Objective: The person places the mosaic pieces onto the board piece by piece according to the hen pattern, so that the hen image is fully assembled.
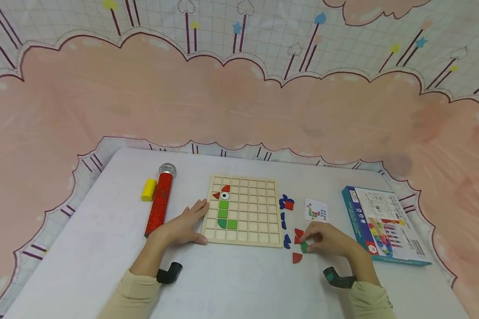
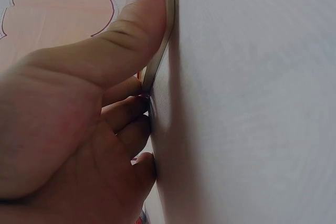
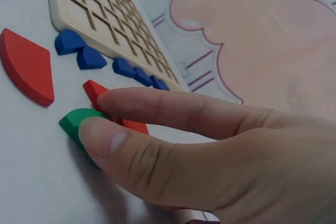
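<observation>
A wooden grid board (image 1: 255, 243) lies on the white table. In its left columns are a white eye tile (image 1: 225, 195), red pieces and several green pieces (image 1: 223, 212), one below another. My left hand (image 1: 185, 225) rests at the board's near left corner, its thumb (image 2: 142, 19) touching the wooden edge in the left wrist view. Right of the board, my right hand (image 1: 327, 239) pinches a green quarter-circle piece (image 3: 79, 119) between thumb and index finger. Loose red pieces (image 3: 29, 66) lie around it. I cannot tell whether the green piece touches the table.
Several blue pieces (image 1: 283, 220) and a red square (image 1: 289, 205) lie along the board's right side. A small pattern card (image 1: 316, 209) and a game box (image 1: 387, 226) lie farther right. On the left are a red microphone (image 1: 159, 204) and a yellow cylinder (image 1: 149, 190).
</observation>
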{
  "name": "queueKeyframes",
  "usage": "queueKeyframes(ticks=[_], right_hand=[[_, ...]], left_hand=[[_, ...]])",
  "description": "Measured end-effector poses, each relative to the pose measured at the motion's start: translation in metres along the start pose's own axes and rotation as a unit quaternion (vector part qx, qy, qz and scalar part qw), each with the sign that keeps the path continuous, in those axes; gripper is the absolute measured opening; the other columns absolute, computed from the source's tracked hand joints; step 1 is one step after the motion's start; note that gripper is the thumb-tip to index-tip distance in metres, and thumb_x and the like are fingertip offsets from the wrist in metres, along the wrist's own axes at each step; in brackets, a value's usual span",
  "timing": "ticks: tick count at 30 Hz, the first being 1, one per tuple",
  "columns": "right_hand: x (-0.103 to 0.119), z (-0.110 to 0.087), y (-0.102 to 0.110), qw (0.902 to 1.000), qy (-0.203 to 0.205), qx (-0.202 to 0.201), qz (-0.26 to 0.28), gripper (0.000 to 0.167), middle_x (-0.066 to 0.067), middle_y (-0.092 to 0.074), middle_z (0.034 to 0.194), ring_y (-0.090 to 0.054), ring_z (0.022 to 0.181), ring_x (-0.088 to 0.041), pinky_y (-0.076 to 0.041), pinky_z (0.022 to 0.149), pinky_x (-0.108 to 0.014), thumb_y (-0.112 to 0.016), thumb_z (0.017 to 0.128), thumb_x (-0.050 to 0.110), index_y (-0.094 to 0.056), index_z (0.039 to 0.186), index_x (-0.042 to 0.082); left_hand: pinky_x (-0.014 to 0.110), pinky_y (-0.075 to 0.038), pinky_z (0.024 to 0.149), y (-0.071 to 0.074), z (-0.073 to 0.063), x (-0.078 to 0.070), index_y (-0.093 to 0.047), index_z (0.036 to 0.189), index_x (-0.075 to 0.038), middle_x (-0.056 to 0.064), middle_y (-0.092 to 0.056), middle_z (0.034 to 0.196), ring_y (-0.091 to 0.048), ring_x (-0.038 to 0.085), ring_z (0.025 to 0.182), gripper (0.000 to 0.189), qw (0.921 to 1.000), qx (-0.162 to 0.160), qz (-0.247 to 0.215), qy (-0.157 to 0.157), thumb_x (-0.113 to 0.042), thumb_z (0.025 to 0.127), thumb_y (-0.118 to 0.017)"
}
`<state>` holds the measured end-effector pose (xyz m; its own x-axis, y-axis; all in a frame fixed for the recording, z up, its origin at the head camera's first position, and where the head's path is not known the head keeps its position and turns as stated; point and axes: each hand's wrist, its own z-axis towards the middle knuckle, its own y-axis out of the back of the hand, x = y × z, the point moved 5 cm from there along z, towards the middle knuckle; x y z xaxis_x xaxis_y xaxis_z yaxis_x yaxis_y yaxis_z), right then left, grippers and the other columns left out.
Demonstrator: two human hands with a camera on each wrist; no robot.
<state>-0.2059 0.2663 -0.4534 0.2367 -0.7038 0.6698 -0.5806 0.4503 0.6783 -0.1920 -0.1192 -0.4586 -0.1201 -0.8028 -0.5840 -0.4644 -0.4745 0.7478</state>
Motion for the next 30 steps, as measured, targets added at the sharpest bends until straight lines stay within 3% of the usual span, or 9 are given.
queueKeyframes(ticks=[14,21,26,30], right_hand=[[0.001,0.001,-0.006,0.9981,-0.039,-0.033,-0.035,0.020,0.005,-0.058,0.085,-0.051,0.081,-0.014,-0.047,0.066,-0.019,-0.079,0.076,0.022,-0.067,0.091,0.025],[0.004,0.000,-0.004,0.9982,-0.043,-0.031,-0.027,0.020,0.004,-0.056,0.078,-0.052,0.076,-0.014,-0.047,0.065,-0.020,-0.080,0.076,0.022,-0.064,0.087,0.022],[0.006,-0.001,-0.003,0.9990,-0.032,-0.028,-0.015,0.016,0.004,-0.057,0.077,-0.052,0.076,-0.013,-0.046,0.065,-0.020,-0.077,0.079,0.023,-0.063,0.087,0.021],[0.010,0.002,-0.005,0.9993,0.001,-0.037,-0.010,0.014,0.006,-0.061,0.089,-0.053,0.083,-0.012,-0.048,0.071,-0.019,-0.071,0.085,0.022,-0.066,0.098,0.023]], left_hand=[[0.054,-0.012,0.118,-0.001,0.001,0.004,-0.017,0.153,-0.010,0.008,-0.008,0.161,-0.004,0.030,0.149,0.105,1.0000,-0.001,-0.005,0.002,-0.032,0.071,-0.080],[0.053,-0.012,0.118,-0.001,0.001,0.003,-0.016,0.153,-0.010,0.008,-0.008,0.161,-0.004,0.030,0.149,0.105,1.0000,-0.002,-0.005,-0.001,-0.033,0.072,-0.080],[0.051,-0.009,0.119,-0.001,0.000,0.001,-0.016,0.152,-0.008,0.009,-0.008,0.161,-0.004,0.029,0.149,0.106,1.0000,-0.003,0.000,-0.010,-0.032,0.071,-0.080],[0.050,-0.009,0.120,-0.001,0.000,0.001,-0.016,0.152,-0.008,0.009,-0.008,0.161,-0.004,0.028,0.149,0.106,0.9999,-0.003,0.001,-0.012,-0.032,0.071,-0.080]])
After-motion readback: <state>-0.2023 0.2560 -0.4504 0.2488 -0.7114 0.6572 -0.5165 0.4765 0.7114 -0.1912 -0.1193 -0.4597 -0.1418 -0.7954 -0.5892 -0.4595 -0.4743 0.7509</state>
